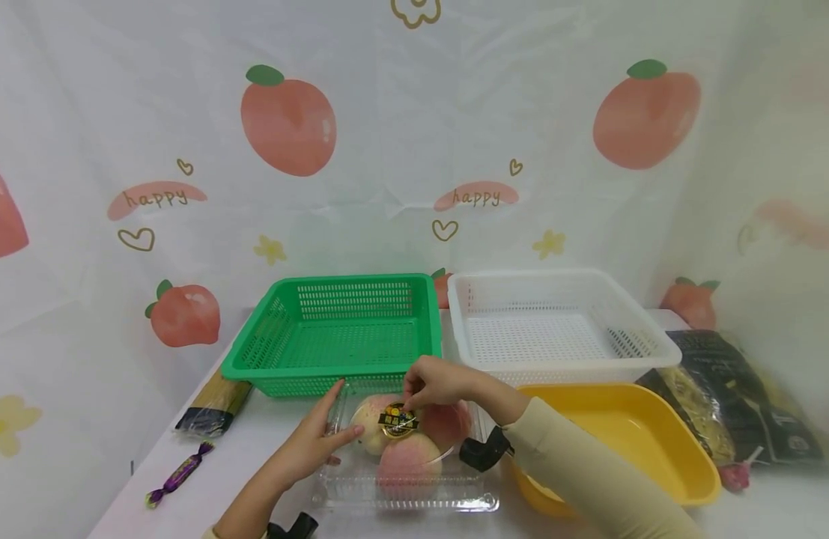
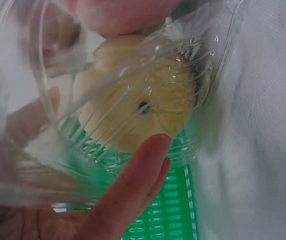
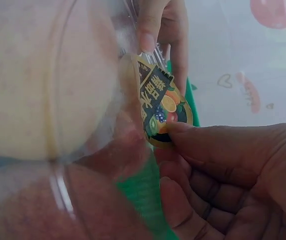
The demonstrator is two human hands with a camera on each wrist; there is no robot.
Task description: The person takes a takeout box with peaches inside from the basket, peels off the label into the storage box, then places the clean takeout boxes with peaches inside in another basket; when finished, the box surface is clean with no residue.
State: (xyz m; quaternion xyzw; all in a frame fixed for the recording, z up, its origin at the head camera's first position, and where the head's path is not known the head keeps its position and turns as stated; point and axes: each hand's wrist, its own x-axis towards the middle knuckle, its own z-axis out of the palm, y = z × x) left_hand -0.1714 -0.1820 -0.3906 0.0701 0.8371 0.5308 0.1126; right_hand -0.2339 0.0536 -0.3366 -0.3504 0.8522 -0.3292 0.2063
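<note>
A clear plastic clamshell box [image 1: 461, 483] holding three peaches [image 1: 410, 463] sits at the front of the table. On its lid is a round black-and-gold fruit sticker [image 1: 398, 422]. My right hand [image 1: 444, 382] pinches the sticker's edge between thumb and index finger. In the right wrist view, the sticker [image 3: 165, 102] bends up from the plastic on the pinched side. My left hand [image 1: 311, 440] steadies the box's left side, fingers extended along the wall and thumb across the lid near the sticker. A finger [image 2: 140, 175] presses the ribbed plastic beside a pale peach [image 2: 133, 100].
Behind the box stand a green basket [image 1: 356, 378] and a white basket [image 1: 562, 367]. A yellow basin [image 1: 616, 427] is to the right, beside a dark package [image 1: 744, 397] and a small pink candy [image 1: 736, 475]. A purple-wrapped candy [image 1: 180, 474] and a brown packet [image 1: 215, 404] lie left.
</note>
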